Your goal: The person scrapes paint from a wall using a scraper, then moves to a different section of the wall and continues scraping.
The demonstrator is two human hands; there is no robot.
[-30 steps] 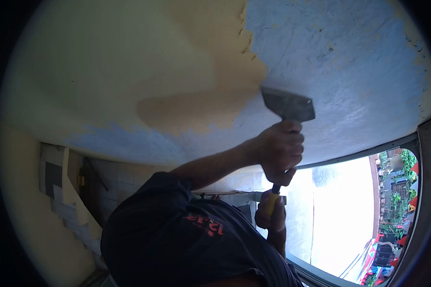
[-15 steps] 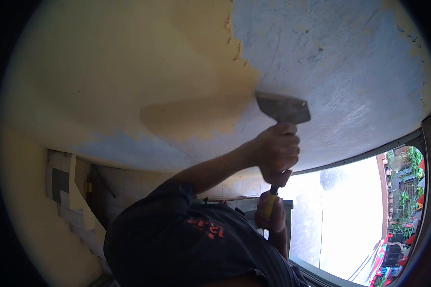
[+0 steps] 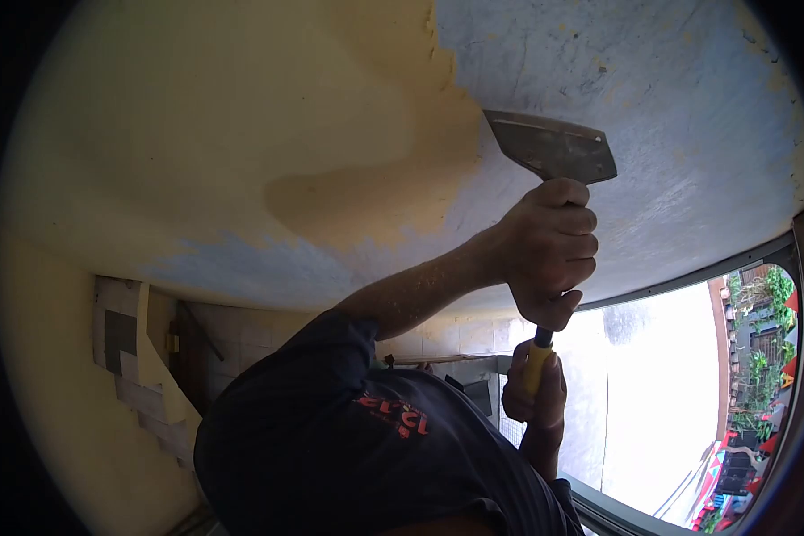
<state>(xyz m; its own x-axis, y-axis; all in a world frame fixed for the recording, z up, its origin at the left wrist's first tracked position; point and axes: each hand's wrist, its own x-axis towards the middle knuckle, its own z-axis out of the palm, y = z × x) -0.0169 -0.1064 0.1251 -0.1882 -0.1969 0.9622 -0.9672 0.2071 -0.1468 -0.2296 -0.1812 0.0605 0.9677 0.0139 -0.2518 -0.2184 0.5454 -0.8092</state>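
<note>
— Up against the overhead surface, what is the tool doing?
— The scraper (image 3: 552, 147) has its wide metal blade laid against it, broad edge uppermost. The blade's left corner sits at the ragged border where the yellow coat (image 3: 241, 116) meets the blue-grey area (image 3: 679, 98); the rest of the blade lies over the blue-grey.

— And the hands?
— Both are on the scraper. The left hand (image 3: 554, 250) is wrapped in a tight fist around the shaft just below the blade, fingers curled over to the right, with the bare forearm running down and left to a short sleeve. The right hand (image 3: 534, 402) is lower, closed around the yellow handle (image 3: 536, 364), whose upper part shows between the two hands.

— Are the hands touching each other?
— No, they are near, with a short piece of handle between them.

— What else is in view?
— A dark shirt (image 3: 348, 447) with red lettering (image 3: 393, 415) fills the lower middle. Further left the yellow coat gives way to a second blue-grey strip (image 3: 232, 268). At lower left there is a stepped, tiled structure (image 3: 143, 375) against a pale wall. At right a bright opening (image 3: 652, 384) shows sunlit ground, with green plants (image 3: 764, 357) and red shapes at the far edge; those are too small to make out
</note>
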